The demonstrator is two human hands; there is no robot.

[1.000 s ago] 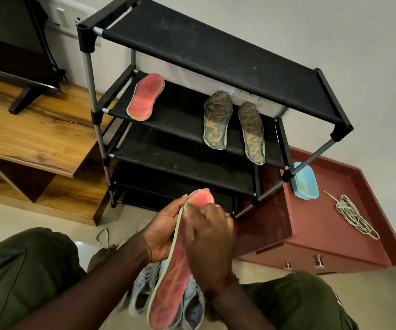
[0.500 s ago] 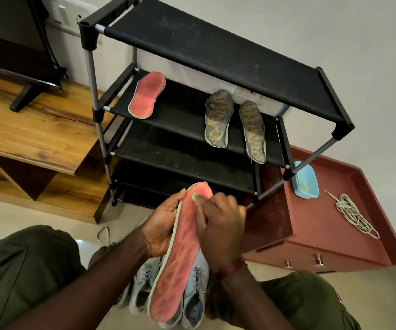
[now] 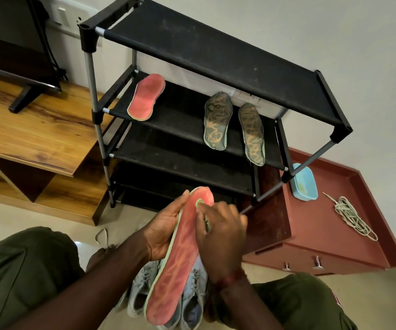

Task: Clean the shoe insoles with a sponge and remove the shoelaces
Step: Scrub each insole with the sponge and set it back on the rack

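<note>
My left hand (image 3: 166, 231) holds a red insole with a green edge (image 3: 176, 265) from behind, near its toe end. My right hand (image 3: 221, 236) grips a small green sponge (image 3: 203, 211) and presses it against the insole's upper part. Below the insole stand two grey laced shoes (image 3: 192, 303) on the floor. A second red insole (image 3: 145, 97) and two dark patterned insoles (image 3: 217, 122) lie on the black rack's second shelf. A bundle of pale shoelaces (image 3: 352, 217) lies on the red cabinet.
The black shoe rack (image 3: 216, 58) stands right in front of me. A light blue tub (image 3: 304, 183) sits on the red cabinet (image 3: 311, 236) at the right. A wooden TV unit (image 3: 32, 136) with a screen is at the left. A loose lace end (image 3: 101, 236) lies on the floor.
My right hand with the sponge has slid from the insole's toe tip to a little lower and to the right. The insole has tilted slightly and shows more of its surface.
</note>
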